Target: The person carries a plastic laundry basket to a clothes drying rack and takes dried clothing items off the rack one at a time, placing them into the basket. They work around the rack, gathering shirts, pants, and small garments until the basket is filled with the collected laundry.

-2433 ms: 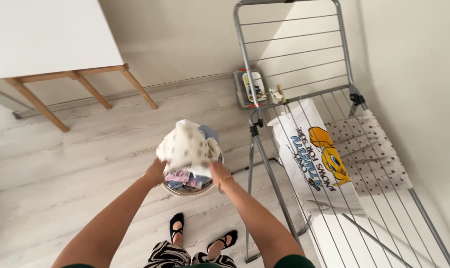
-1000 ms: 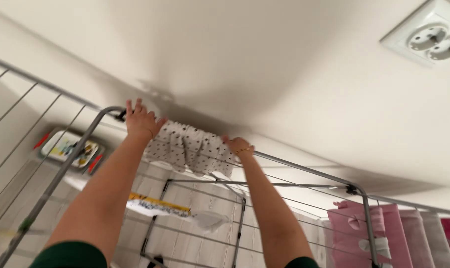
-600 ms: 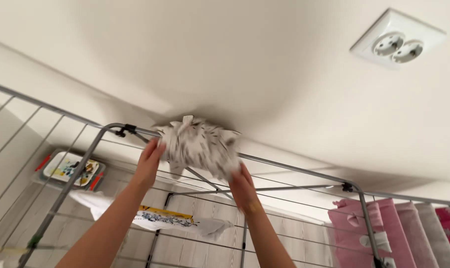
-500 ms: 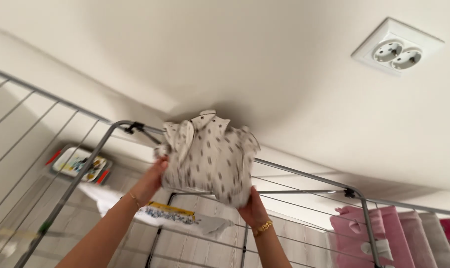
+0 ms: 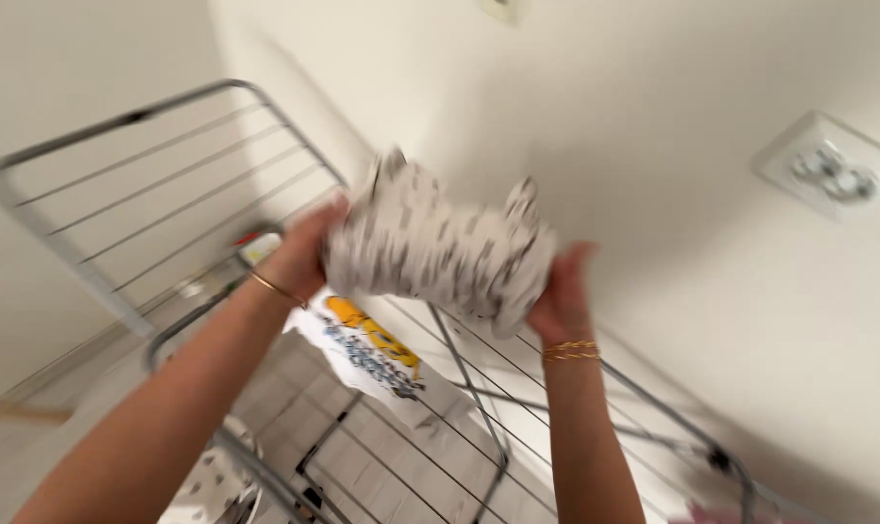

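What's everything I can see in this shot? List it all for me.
spotted cloth: one, white with dark marks, bunched between both hands, blurred
drying rack: one, grey metal, below and behind the cloth
printed cloth: one, white with yellow and blue print, draped on the rack
wall socket: one, white double, on the wall at right
bangles: gold, on the right wrist; one thin one on the left
left hand: holds the cloth's left side
right hand: holds its right side
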